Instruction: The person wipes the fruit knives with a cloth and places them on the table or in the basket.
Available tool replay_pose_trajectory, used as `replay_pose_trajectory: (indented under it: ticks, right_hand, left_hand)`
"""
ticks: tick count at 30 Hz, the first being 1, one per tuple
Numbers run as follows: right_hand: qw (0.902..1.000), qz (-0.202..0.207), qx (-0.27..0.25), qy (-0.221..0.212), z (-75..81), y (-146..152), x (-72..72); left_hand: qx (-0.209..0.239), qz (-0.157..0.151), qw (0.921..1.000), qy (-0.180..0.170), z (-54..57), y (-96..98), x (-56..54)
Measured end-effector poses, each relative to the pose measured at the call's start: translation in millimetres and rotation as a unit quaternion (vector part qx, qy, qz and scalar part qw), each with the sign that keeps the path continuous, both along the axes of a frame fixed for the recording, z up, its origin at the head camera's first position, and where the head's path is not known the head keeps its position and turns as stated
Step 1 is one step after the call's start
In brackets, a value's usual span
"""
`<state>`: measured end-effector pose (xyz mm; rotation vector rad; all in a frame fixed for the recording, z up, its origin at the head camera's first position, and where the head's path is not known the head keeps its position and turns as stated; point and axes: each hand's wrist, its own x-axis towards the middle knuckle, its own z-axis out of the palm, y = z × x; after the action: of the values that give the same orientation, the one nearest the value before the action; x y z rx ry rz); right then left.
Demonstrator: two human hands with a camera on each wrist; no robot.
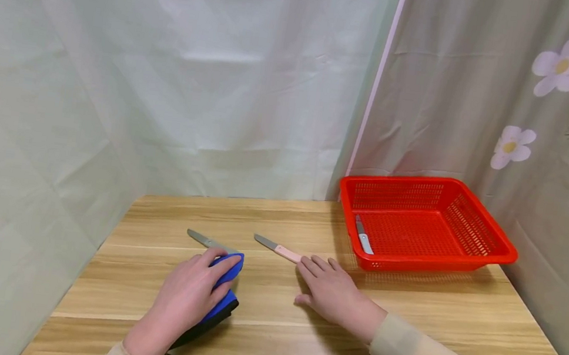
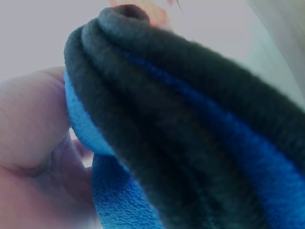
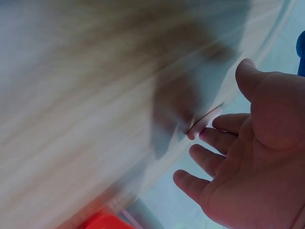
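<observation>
My left hand (image 1: 188,287) grips a folded blue cloth (image 1: 222,307) with a black edge, which fills much of the left wrist view. Just beyond these fingers lies a knife with a grey-green handle (image 1: 202,239), its handle end partly hidden by hand and cloth. To its right is a knife with a pink handle (image 1: 286,253), blade pointing away to the left. The fingertips of my right hand (image 1: 331,293) are right at the end of the pink handle. In the right wrist view those fingers are spread and loosely extended, palm showing.
A red plastic basket (image 1: 428,265) stands at the back right of the wooden table (image 1: 263,352). Inside it, along the left wall, lies a knife with a whitish handle (image 1: 364,240). Pale curtains (image 1: 254,79) hang behind the table and at both sides.
</observation>
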<state>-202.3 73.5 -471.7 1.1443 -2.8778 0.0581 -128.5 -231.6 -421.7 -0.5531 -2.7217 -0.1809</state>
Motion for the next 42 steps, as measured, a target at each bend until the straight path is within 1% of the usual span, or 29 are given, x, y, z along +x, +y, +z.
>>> replay_pose_trajectory:
  ticks: [5,10,16,21,24,26,29,35,39,42]
  right_hand:
    - [1.0,0.0,0.002,0.004,-1.7,13,6.1]
    - [0.9999,0.008,0.001,0.013,1.2,24,11.9]
    - [0.9996,0.011,-0.01,0.022,6.5,28,12.3]
    - [0.9989,0.0,-0.028,0.038,8.7,17,5.0]
    - [0.9975,-0.004,-0.043,0.057,6.3,8,-2.3]
    - [0.9957,-0.004,-0.062,0.069,3.6,3,-7.7]
    - [0.9935,-0.012,-0.082,0.077,0.9,-3,-15.6]
    - [0.9932,-0.036,-0.079,0.078,-0.4,-14,-29.9]
    - [0.9932,-0.052,-0.077,0.07,1.4,-21,-36.3]
    - [0.9927,-0.067,-0.071,0.071,2.1,-26,-39.6]
  left_hand:
    - [-0.005,-0.002,1.0,0.001,-0.2,0.4,-0.1]
    - [-0.006,-0.004,1.0,0.001,-0.6,0.7,-1.0]
    - [-0.005,-0.007,1.0,-0.001,-1.1,0.0,-2.3]
    - [-0.005,-0.009,0.9999,-0.002,-0.8,0.5,-2.7]
    - [-0.007,-0.01,0.9999,-0.001,-1.0,0.9,-2.9]
    - [-0.006,-0.01,0.9999,-0.002,-1.4,1.4,-2.8]
    - [-0.003,-0.008,0.9999,-0.006,-2.0,1.9,-2.6]
    - [0.0,-0.002,0.9999,-0.014,-1.3,3.7,-1.3]
    - [-0.004,0.001,0.9998,-0.018,-1.1,5.5,-1.9]
    - [-0.006,0.0,0.9998,-0.018,-1.6,6.3,-2.4]
